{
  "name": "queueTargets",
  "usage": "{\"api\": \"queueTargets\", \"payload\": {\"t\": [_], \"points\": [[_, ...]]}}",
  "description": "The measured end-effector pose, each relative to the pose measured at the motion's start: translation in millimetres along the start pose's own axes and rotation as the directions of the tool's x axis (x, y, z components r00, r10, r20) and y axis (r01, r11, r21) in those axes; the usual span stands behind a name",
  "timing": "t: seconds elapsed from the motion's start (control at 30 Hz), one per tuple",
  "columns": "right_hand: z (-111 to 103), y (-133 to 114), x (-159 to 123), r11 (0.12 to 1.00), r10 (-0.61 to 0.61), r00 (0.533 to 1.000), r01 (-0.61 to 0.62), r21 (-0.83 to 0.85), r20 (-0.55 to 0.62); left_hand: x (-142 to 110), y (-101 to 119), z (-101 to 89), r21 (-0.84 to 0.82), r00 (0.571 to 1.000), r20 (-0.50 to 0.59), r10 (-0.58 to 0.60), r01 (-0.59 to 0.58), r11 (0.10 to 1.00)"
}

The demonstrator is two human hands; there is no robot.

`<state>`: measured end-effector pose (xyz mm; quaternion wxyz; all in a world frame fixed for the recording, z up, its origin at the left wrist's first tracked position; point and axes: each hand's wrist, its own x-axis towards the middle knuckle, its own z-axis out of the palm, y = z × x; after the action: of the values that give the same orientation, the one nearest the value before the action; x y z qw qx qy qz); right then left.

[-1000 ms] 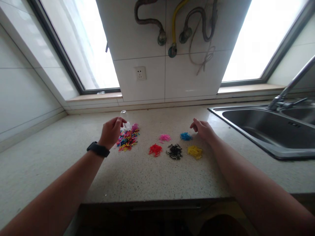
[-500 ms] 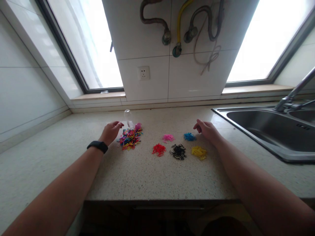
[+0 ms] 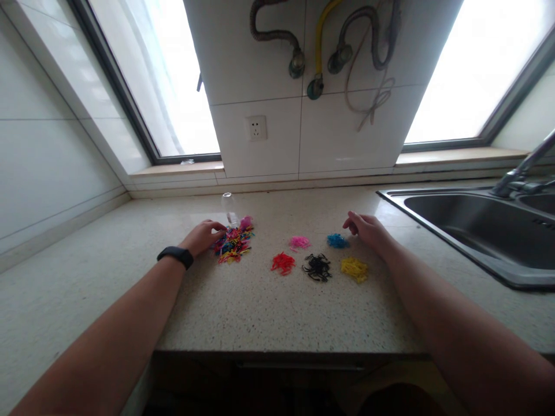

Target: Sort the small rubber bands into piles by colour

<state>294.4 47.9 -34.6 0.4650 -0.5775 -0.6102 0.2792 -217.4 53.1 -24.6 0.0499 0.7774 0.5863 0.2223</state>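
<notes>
At the left edge of a mixed heap of colourful small rubber bands (image 3: 234, 245), my left hand (image 3: 203, 237) touches the bands, thumb and fingers drawn together. What lies between these fingertips is too small to make out. My right hand (image 3: 366, 227) rests on the counter beside a blue pile of bands (image 3: 337, 241). Its fingers are curled closed, and anything inside is hidden. Between the hands lie a pink pile (image 3: 299, 242), a red pile (image 3: 283, 263) and a black pile (image 3: 317, 267). A yellow pile (image 3: 354, 269) sits nearer me, below the blue one.
A clear plastic bottle (image 3: 229, 209) lies behind the mixed heap, with a pink piece (image 3: 247, 222) near its end. To the right, a steel sink (image 3: 455, 216) with a tap (image 3: 515, 176) is set into the speckled counter (image 3: 277, 318). The tiled wall rises behind.
My left hand has moved right and slightly down, from beside the mixed heap onto its edge. My right hand stays by the blue pile. The view has shifted slightly.
</notes>
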Motion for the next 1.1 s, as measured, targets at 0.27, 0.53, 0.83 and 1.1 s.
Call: {"api": "queueTargets", "payload": {"t": [0.27,0.53,0.83,1.1], "points": [[-0.3,-2.7,-1.0,1.0,0.027,1.0,-0.027,-0.015,0.015,1.2,2.9,1.8,-0.022,1.0,0.013,-0.003,0.003,1.0],[1.0,-2.0,-0.6,0.999,0.032,0.999,-0.032,-0.022,0.017,0.9,9.1,0.1,-0.038,1.0,0.02,0.004,-0.004,0.999],[0.8,-4.6,-2.1,0.998,0.023,0.999,-0.021,-0.056,0.029,-1.4,20.0,1.7,-0.071,0.999,0.003,-0.053,0.053,0.996],[1.0,-8.3,-3.8,0.996,0.032,0.999,-0.029,-0.079,0.039,-2.3,25.8,-1.5,-0.209,0.991,0.014,-0.13,0.13,0.969]]}}
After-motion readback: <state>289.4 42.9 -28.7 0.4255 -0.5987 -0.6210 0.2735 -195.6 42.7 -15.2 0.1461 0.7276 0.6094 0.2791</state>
